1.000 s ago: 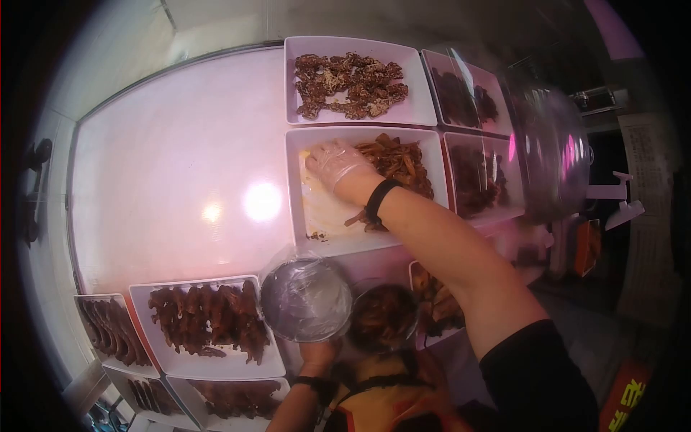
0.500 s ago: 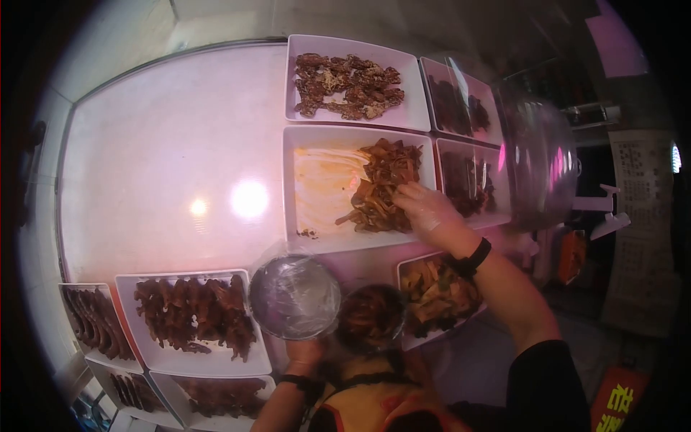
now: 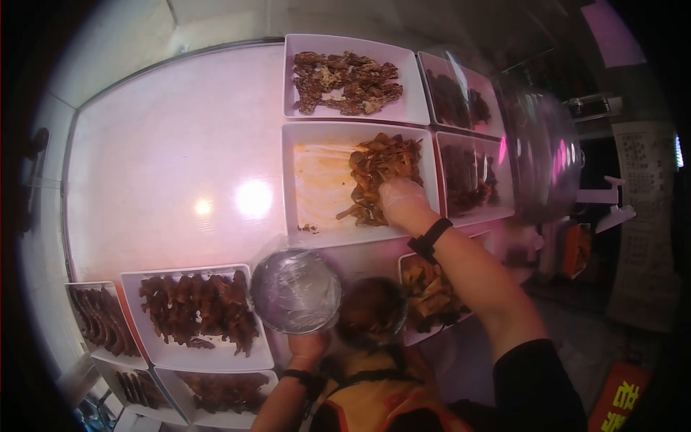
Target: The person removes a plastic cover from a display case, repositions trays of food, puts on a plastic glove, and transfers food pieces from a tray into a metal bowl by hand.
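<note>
Though half-hidden — right fingers (image 3: 391, 191) against brown strips (image 3: 371, 167) — spread unclear.

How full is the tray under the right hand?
Partly full: brown food strips lie heaped on the right of the white tray, while its left shows bare, orange-streaked bottom.

Rm on L side of tray (image 3: 318, 189), food pile (image 3: 381, 160) btwn that & R hand (image 3: 404, 201)

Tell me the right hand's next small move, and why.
Probably close the right hand around some glossy brown food strips in the white rectangular tray: it is at their pile, and the round silver plastic-lined bowl by the left hand shows no food.
</note>
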`<state>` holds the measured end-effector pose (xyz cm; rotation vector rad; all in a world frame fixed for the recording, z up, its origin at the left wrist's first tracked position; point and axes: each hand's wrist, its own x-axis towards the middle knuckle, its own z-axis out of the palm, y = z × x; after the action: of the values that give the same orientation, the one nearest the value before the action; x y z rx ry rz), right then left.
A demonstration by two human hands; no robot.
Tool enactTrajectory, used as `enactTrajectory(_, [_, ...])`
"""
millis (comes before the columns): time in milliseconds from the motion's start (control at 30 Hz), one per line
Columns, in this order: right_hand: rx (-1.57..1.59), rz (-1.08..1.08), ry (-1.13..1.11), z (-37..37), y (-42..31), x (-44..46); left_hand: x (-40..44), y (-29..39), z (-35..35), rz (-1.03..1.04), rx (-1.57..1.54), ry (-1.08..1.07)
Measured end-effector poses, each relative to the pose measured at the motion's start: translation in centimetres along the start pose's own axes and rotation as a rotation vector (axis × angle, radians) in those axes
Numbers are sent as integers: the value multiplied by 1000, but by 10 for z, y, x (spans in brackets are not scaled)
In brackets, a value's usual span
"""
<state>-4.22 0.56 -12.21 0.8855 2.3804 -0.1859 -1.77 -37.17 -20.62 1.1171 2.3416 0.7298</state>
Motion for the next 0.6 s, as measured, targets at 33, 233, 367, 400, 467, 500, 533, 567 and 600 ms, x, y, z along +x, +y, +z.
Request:
enactTrajectory(33, [-7,40,-27,-2,-3,1,1,0,-2,-3,3,1])
enactTrajectory(233, [531,85,116,-32,24,-24,4,7,-9,-122,-46,-172])
enactTrajectory(367, [868,-71,-127,-32,1,-8,6,8,-14,-87,-108,-82])
enactTrajectory(400, [873,-72,-129,-33,-14,-5,8,11,-15,-97,-122,-69])
enactTrajectory(467, [872,-62,-305,-41,-56,1,11,10,-13,-86,-132,-59])
enactTrajectory(500, [870,-59,-396,-42,-67,4,11,9,-13,-78,-147,-50])
enactTrajectory(533, [875,-63,-401,-37,-67,9,10,8,-13,-82,-140,-52])
enactTrajectory(567, [716,-68,-182,-28,-65,17,8,7,-13,-123,-153,-78])
enactTrajectory(600, [549,-69,34,-23,-62,20,5,7,-12,-164,-170,-103])
